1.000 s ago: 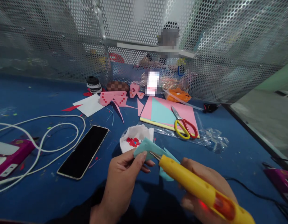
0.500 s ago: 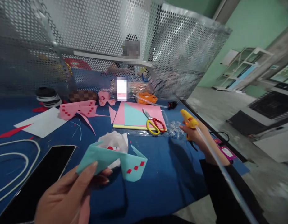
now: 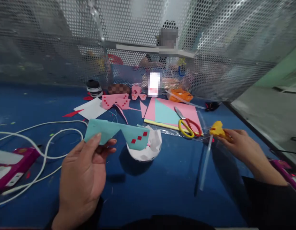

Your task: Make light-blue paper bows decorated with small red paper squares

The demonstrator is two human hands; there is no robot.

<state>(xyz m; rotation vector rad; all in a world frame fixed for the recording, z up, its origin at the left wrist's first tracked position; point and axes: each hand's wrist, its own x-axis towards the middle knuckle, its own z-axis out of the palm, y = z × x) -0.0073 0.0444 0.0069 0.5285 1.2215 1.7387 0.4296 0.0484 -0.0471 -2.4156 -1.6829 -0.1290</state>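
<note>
My left hand (image 3: 87, 169) pinches a teal folded paper cutout (image 3: 109, 129) by its left end. The cutout is shaped like eyeglasses or a mask, with a row of red diamonds on its right half. Behind that right half, a bowl-like white crumpled paper (image 3: 156, 140) sits on the blue table and is partly hidden. At the right, my right hand (image 3: 243, 151) has its fingers closed around a yellow glue gun (image 3: 217, 128), low over the table. A long clear glue stick (image 3: 206, 166) sticks out of it toward me.
Scissors (image 3: 186, 126) lie on stacked coloured paper (image 3: 167, 111). Pink paper cutouts (image 3: 115, 101), white paper (image 3: 91, 108) and an orange bag (image 3: 180, 95) are farther back. White cable (image 3: 44, 153) loops beside a magenta box (image 3: 23, 166) at left. A perforated metal screen (image 3: 138, 28) borders the back.
My view has swung left. The glue gun is lower, its glue stick now pointing down toward the table front. The teal cutout has turned flatter toward me and overlaps the white paper.
</note>
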